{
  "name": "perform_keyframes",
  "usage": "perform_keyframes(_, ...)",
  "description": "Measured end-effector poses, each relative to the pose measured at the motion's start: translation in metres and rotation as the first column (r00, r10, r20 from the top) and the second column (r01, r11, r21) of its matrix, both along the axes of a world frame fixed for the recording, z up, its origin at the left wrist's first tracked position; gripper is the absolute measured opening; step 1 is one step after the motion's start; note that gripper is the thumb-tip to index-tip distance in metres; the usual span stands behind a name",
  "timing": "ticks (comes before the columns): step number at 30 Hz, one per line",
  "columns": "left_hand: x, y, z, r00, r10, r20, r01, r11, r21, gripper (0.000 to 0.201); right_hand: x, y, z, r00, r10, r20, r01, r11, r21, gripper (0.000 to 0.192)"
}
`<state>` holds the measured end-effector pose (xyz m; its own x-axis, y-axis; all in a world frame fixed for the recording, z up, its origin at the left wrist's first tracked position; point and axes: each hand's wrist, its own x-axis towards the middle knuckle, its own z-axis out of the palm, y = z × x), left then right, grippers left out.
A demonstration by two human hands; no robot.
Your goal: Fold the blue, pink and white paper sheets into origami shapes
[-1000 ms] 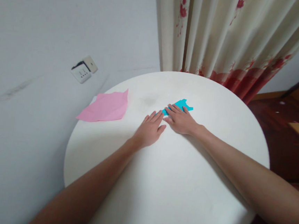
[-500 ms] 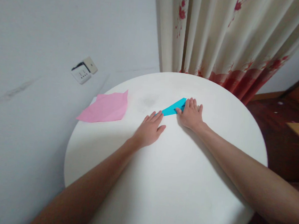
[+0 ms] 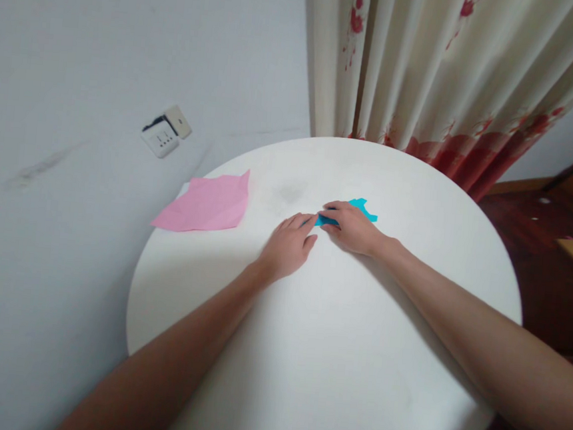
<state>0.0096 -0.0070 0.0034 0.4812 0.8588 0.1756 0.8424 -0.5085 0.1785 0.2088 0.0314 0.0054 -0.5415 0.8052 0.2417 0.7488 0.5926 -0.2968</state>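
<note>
Two bare hands, both mine, are on one piece of folded bright-blue paper (image 3: pixel 363 208), narrow toward its left end and flared with angular points at its right, which lies on the far half of a round, white, smooth-topped table (image 3: pixel 334 353). My left hand (image 3: pixel 286 247) is laid flat, palm down, fingers extended, with the fingertips at the paper's narrow end; it grips nothing, and I judge it is placed there to keep that end from sliding. My right hand (image 3: pixel 353 227) is arched over the paper's middle, fingers on the far side and thumb on the near; the curve suggests control from both edges, though whether the digits pinch the paper or merely rest on it I am unable to determine. One creased pink paper sheet (image 3: pixel 207 203) lies at the table's far left edge, well apart from both hands, presumably to be out of their way. Beyond that edge, a white plastic wall socket (image 3: pixel 161 139) is noted; beyond the table's far edge hangs a cream cloth curtain with red flowers (image 3: pixel 429 73).
</note>
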Motion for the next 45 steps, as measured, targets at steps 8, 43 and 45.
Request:
perform_keyframes(8, -0.001, 0.0, 0.009, 0.99, 0.136, 0.044, -0.137, 0.99, 0.032, 0.03, 0.0, -0.007, 0.014, 0.999, 0.021, 0.048, -0.02, 1.0, -0.02, 0.024)
perform_keyframes(43, 0.008, 0.001, 0.022, 0.399, 0.361, 0.843, 0.05, 0.909, -0.413, 0.039, -0.033, -0.028, 0.022, 0.343, -0.449, -0.825, -0.11, 0.853, -0.51, 0.038)
perform_keyframes(45, 0.01, -0.001, 0.022, 0.417, 0.351, 0.838, 0.109, 0.897, -0.429, 0.038, -0.037, -0.032, 0.02, 0.31, -0.459, -0.833, -0.244, 0.808, -0.536, 0.041)
